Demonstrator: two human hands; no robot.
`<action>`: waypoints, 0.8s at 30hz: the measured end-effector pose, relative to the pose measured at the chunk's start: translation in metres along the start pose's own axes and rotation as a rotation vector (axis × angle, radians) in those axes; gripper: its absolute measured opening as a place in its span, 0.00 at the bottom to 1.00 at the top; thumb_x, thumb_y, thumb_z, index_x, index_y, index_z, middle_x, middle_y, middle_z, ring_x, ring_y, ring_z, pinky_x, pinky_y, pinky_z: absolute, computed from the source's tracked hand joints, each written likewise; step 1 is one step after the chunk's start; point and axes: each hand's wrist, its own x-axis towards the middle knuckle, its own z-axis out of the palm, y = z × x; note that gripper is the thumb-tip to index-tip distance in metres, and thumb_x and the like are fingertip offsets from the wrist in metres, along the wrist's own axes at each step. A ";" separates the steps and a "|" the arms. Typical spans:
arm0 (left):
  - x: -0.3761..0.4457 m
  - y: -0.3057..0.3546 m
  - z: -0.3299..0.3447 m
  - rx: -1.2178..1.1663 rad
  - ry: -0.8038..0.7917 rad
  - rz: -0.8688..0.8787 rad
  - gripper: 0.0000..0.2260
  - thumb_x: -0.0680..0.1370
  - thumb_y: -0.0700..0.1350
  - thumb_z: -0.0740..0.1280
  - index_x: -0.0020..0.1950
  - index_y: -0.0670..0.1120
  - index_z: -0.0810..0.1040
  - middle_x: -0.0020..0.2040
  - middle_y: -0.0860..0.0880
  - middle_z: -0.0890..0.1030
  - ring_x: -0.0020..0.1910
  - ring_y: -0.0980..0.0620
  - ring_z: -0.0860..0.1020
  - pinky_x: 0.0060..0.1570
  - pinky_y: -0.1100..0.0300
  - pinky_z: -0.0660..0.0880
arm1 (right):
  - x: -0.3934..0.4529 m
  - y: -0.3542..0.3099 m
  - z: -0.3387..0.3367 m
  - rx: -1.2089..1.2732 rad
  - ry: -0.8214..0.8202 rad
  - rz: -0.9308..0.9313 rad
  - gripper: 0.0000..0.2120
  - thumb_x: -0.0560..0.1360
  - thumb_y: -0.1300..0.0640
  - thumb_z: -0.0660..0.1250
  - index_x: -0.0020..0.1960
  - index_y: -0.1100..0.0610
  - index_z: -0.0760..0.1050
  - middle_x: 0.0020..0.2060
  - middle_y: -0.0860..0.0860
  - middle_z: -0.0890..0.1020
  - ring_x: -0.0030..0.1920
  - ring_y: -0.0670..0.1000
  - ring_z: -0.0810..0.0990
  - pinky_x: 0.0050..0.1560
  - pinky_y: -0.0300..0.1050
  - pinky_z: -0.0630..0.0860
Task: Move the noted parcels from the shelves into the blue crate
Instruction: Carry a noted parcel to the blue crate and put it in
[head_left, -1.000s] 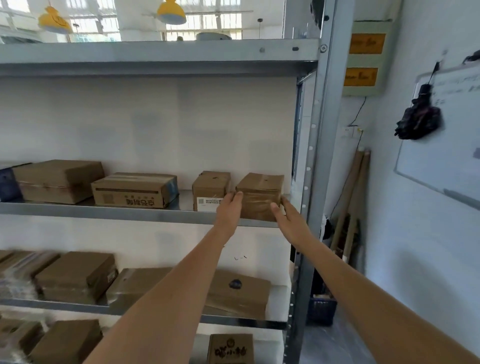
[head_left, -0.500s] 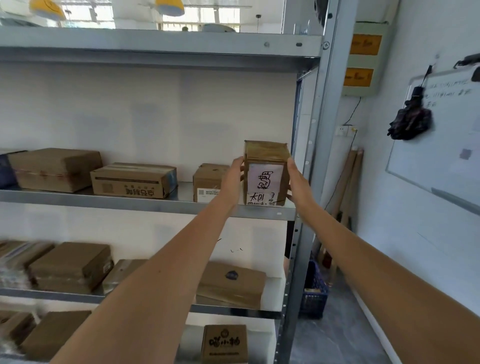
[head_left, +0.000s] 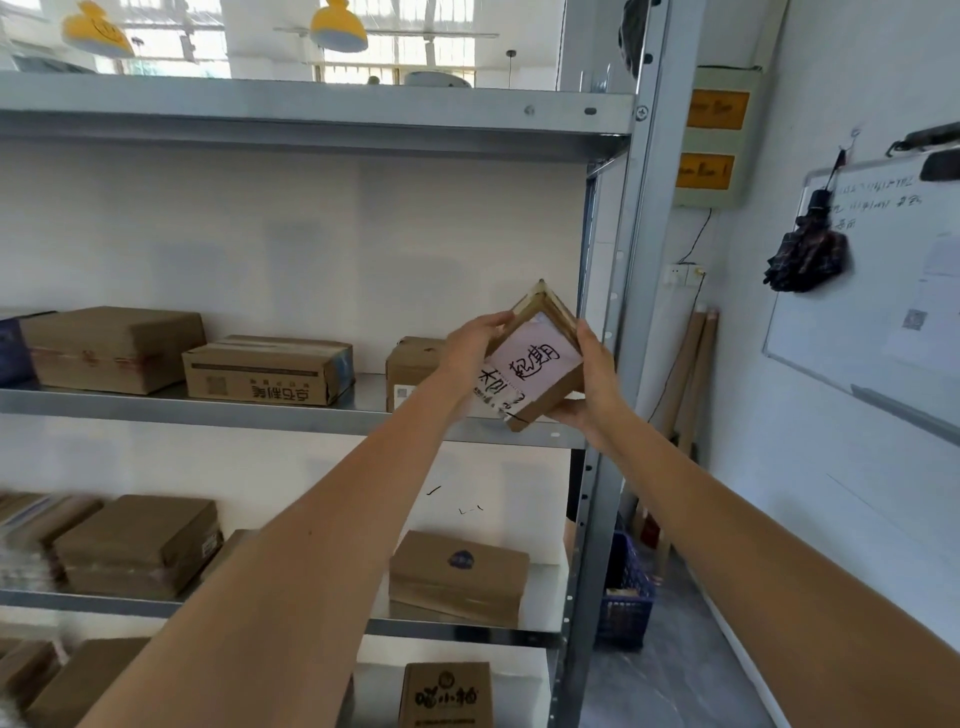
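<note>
Parcel (head_left: 535, 364), small cardboard with a handwritten label, is held clear of the shelf (head_left: 291, 413), rotated corner-up. Left hand (head_left: 467, 348) and right hand (head_left: 595, 384) clamp its 2 opposite sides. Blue crate (head_left: 623, 597) sits on the floor, below and right, nearer the right arm.

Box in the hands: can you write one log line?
step: checking label | box: tilted, off shelf | left hand, right hand: holding | crate: floor

Parcel (head_left: 535, 364) between both hands, crate (head_left: 626, 597) right of shelving (head_left: 618, 364).
</note>
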 end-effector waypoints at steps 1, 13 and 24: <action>0.002 0.001 -0.001 -0.010 0.016 0.011 0.14 0.79 0.40 0.59 0.58 0.53 0.79 0.52 0.42 0.82 0.46 0.44 0.81 0.48 0.49 0.80 | 0.000 0.000 0.001 0.061 -0.001 0.021 0.30 0.74 0.33 0.63 0.68 0.51 0.68 0.57 0.58 0.80 0.54 0.60 0.81 0.47 0.63 0.81; 0.009 -0.019 -0.020 -0.196 0.042 0.042 0.24 0.84 0.56 0.45 0.63 0.52 0.78 0.56 0.49 0.83 0.60 0.49 0.78 0.68 0.51 0.69 | 0.008 0.004 0.012 -0.012 0.087 -0.039 0.24 0.84 0.42 0.44 0.65 0.50 0.74 0.58 0.49 0.80 0.52 0.46 0.76 0.59 0.42 0.71; -0.006 -0.020 -0.014 -0.106 0.151 0.160 0.18 0.85 0.50 0.49 0.67 0.49 0.73 0.58 0.50 0.80 0.51 0.58 0.78 0.47 0.68 0.75 | 0.012 0.015 0.026 0.014 0.062 -0.040 0.20 0.82 0.38 0.48 0.60 0.43 0.76 0.58 0.47 0.81 0.62 0.50 0.76 0.72 0.52 0.65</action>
